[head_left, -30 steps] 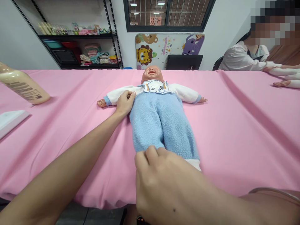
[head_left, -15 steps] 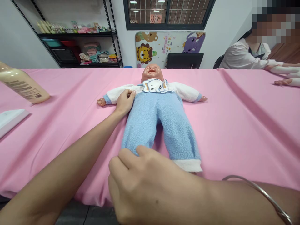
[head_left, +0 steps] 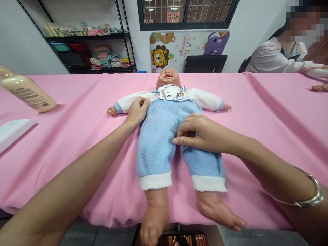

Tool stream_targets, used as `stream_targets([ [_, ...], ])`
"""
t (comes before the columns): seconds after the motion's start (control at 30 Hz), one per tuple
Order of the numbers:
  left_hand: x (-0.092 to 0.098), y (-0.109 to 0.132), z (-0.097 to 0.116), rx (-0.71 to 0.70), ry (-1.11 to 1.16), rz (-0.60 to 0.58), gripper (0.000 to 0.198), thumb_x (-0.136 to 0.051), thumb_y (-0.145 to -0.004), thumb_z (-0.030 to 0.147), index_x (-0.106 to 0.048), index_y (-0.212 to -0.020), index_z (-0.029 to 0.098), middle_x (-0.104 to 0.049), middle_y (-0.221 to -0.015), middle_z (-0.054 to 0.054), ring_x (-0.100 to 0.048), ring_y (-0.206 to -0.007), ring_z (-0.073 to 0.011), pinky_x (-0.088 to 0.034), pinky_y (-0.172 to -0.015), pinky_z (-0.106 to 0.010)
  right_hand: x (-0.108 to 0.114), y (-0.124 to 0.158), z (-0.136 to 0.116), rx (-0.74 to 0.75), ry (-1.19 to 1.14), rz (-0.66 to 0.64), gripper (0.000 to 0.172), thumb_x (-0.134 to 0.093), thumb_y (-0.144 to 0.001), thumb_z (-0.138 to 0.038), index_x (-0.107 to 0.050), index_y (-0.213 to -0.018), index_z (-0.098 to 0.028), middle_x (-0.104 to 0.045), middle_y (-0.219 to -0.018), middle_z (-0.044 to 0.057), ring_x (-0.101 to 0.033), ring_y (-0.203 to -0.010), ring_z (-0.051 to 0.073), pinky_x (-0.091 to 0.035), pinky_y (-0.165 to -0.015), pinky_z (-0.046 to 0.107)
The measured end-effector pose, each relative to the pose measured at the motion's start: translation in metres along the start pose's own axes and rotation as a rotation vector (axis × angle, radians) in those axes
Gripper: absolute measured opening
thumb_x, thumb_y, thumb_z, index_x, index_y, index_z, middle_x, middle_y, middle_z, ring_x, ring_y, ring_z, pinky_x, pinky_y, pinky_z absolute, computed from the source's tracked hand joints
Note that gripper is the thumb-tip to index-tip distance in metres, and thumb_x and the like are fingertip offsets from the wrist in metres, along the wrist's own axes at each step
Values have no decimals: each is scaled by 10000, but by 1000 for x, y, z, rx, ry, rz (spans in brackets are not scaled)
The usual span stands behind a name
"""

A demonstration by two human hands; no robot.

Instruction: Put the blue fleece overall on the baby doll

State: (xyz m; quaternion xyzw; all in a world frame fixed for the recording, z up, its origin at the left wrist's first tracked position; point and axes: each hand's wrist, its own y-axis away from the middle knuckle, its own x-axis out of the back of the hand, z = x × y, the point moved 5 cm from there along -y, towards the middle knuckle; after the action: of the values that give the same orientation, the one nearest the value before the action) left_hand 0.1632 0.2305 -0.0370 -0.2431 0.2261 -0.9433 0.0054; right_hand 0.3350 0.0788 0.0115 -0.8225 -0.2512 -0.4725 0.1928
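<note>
- A pink cloth (head_left: 258,102) covers the table in front of you, with soft folds running across it.
- At far left on the cloth lie a cream bottle of lotion (head_left: 28,90), tipped on its side, and a flat white item (head_left: 12,131) near the cloth's edge.
- Behind the table, from left to right, stand a black metal shelf (head_left: 87,39) of folded clothes and small goods, a barred window (head_left: 184,13), a cartoon animal play mat (head_left: 189,42) and a dark screen (head_left: 205,64).
- At right, a seated co-worker (head_left: 276,56) rests both forearms on the table.
- Your left hand (head_left: 137,111) is closed, its fingers (head_left: 139,102) curled onto the white fleece top (head_left: 133,102) where it meets the waist.
- Your right hand (head_left: 200,133), wearing a silver bangle (head_left: 311,194), is half-curled, its index fingertip (head_left: 175,140) on the blue fleece trousers (head_left: 153,160); you cannot tell whether it pinches them.
- The baby doll (head_left: 167,78) lies on its back mid-cloth, arms out, wearing a white animal bib (head_left: 171,93); its parted legs reach your near edge of the table, with its feet past it.
</note>
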Motion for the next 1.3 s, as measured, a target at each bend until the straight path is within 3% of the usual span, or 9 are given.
stream_targets([
  [0.2, 1, 0, 0, 15, -7, 0, 165, -504, -892, 264, -553, -766, 170, -610, -791, -21, -536, -767, -156, -390, -736, -289, 4, 5, 6, -62, -122, -31, 298, -663, -822, -388, -670, -704, -115, -513, -564, -7, -420, -584, 46, -332, -632, 193],
  [0.43, 0, 0, 0, 27, -32, 9, 168, -509, -891, 258, -556, -758, 166, -618, -803, -29, -546, -787, -164, -389, -748, -293, -7, 21, -25, 6, -161, -314, 142, -656, -822, -270, -717, -788, -147, -624, -731, -5, -508, -622, 32, -345, -607, 175],
  [0.57, 1, 0, 1, 20, -45, 13, 185, -508, -889, 252, -546, -731, 164, -602, -776, -28, -534, -765, -162, -378, -732, -299, -12, 27, -31, -48, -214, -452, 113, -660, -806, -234, -713, -801, -135, -603, -671, -11, -474, -555, 23, -321, -544, 159],
  [0.63, 1, 0, 3, 15, -42, 8, 186, -505, -889, 250, -542, -729, 163, -594, -771, -27, -527, -759, -161, -374, -728, -300, -7, 21, -30, -30, -370, -338, 180, -627, -842, -285, -702, -816, -124, -590, -653, -8, -478, -543, 23, -331, -533, 152],
  [0.73, 2, 0, 3, 14, -34, 9, 184, -506, -886, 246, -535, -725, 163, -578, -762, -26, -515, -752, -159, -368, -725, -299, 17, 9, -10, -54, -542, 250, 294, -614, -853, -390, -642, -768, -110, -525, -591, -10, -438, -522, 25, -327, -533, 159],
  [0.8, 2, 0, 3, 11, -23, 10, 180, -509, -883, 239, -531, -721, 163, -572, -762, -26, -509, -750, -157, -363, -727, -299, 29, 10, 16, -175, -590, 648, 307, -612, -856, -391, -585, -735, -110, -431, -525, -29, -370, -482, 18, -301, -521, 167],
  [0.87, 1, 0, 3, 0, -18, 9, 199, -507, -881, 233, -512, -694, 168, -549, -731, -18, -488, -719, -152, -348, -707, -300, 29, 13, 48, -346, -690, 881, 289, -582, -880, -350, -532, -717, -116, -345, -487, -47, -313, -449, 13, -277, -505, 170],
  [1.03, 1, 3, 8, -42, -37, -13, 400, -485, -897, 279, -318, -544, 191, -315, -565, 24, -315, -572, -123, -224, -601, -317, 7, 11, 109, -668, -1029, 945, 255, -520, -902, -247, -424, -691, -143, -220, -434, -72, -211, -382, 17, -163, -425, 170],
  [1.3, 0, 3, 8, -14, -30, -35, 413, -483, -906, 267, -312, -540, 179, -293, -553, 39, -292, -563, -104, -211, -592, -302, 1, 12, 114, -753, -986, 955, 220, -485, -890, -156, -471, -673, -125, -326, -469, -38, -262, -380, 28, -184, -392, 174],
])
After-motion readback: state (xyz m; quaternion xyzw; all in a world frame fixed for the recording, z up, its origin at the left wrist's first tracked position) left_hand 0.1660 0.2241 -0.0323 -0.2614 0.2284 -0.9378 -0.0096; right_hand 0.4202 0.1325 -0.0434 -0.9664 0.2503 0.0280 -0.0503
